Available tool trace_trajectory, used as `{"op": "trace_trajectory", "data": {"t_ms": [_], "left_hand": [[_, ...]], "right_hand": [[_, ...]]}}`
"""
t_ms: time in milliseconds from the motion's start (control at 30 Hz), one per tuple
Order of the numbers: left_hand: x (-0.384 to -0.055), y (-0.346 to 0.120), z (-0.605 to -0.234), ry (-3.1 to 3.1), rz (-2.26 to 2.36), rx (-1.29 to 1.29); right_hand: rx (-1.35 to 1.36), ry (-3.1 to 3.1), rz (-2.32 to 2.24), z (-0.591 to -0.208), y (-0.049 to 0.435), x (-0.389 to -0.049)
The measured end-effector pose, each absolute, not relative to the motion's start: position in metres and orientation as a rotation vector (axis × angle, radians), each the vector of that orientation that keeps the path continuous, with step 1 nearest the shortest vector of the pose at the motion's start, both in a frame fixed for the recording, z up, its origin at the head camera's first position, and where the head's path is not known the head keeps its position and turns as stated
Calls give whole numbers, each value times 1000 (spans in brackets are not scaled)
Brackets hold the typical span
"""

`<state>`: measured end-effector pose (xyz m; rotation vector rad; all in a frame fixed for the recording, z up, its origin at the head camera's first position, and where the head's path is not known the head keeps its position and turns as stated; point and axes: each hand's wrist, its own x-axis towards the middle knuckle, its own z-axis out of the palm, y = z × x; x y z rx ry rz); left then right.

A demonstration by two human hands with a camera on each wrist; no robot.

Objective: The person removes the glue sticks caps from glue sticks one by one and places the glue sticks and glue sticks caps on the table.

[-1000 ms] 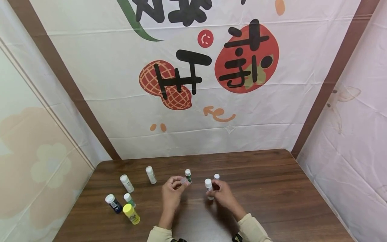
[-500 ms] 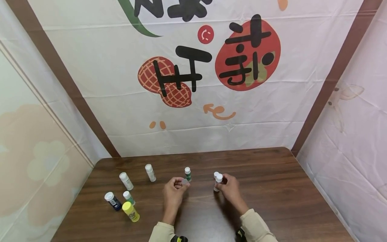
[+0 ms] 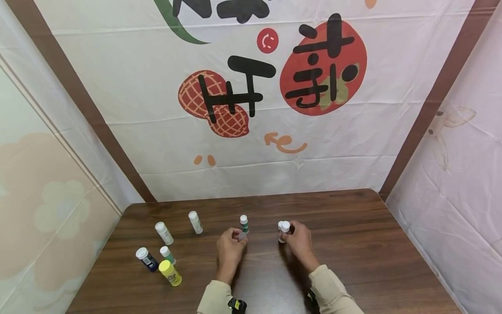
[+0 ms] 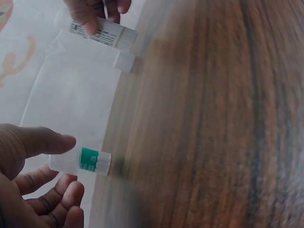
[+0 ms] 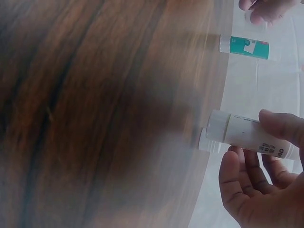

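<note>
The left hand [image 3: 230, 247] pinches a small translucent plastic piece [image 3: 242, 236] at its right; the right hand [image 3: 301, 243] grips a white cylindrical tube [image 5: 247, 132] at its left. Just beyond, toward the tabletop's [image 3: 364, 257] far edge, stand a white-capped tube [image 3: 280, 225] and a green-and-white tube [image 3: 245, 227].

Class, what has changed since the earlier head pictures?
The right hand moved its white tube rightward and slightly farther off, close to another white-capped tube, still gripping it. The left hand shifted slightly right, still holding a translucent piece. The green-labelled tube and yellow tube stayed put.
</note>
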<state>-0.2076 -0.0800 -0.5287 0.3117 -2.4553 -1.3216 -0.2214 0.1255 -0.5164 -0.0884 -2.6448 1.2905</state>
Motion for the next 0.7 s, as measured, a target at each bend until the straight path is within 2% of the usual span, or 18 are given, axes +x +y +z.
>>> {"op": "trace_trajectory", "data": {"t_ms": [700], "left_hand": [[-212,-79,-541,-2610,-1239,358]], "right_hand": [[-91,-2663,1178,-521,123,-227]]}}
